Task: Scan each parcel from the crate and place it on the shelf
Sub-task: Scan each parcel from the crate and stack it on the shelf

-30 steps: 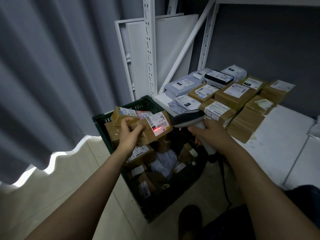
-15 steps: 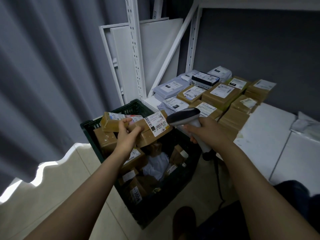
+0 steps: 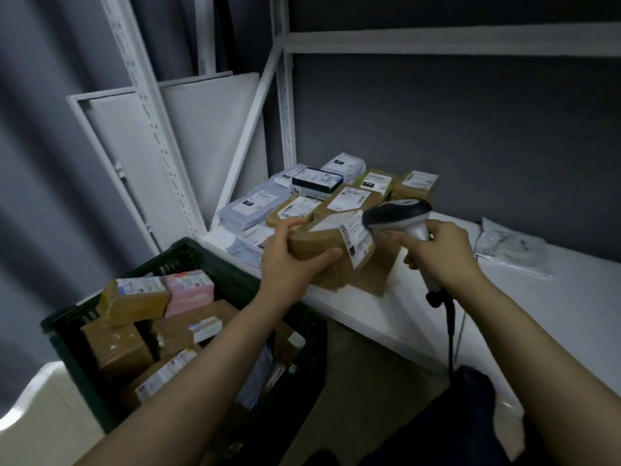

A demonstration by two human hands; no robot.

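My left hand (image 3: 292, 260) grips a brown cardboard parcel (image 3: 322, 242) with a white barcode label, held over the front left part of the white shelf (image 3: 554, 297). My right hand (image 3: 443, 253) holds a grey handheld scanner (image 3: 398, 213) by its handle, its head just right of the parcel's label. The dark green crate (image 3: 188, 260) stands on the floor at the lower left, with several brown and pink parcels (image 3: 134, 299) inside. Several scanned parcels (image 3: 349, 196) lie stacked at the back left of the shelf.
White rack uprights and a diagonal brace (image 3: 248, 136) rise left of the shelf, with an upper shelf beam (image 3: 437, 45) overhead. A grey plastic mailer (image 3: 510, 245) lies on the shelf's right. The scanner cable (image 3: 450, 331) hangs down. Grey curtain covers the left.
My left hand has carried the parcel from above the crate rightward to over the shelf. The scanner hand moved right with it, and the red scan line is gone.
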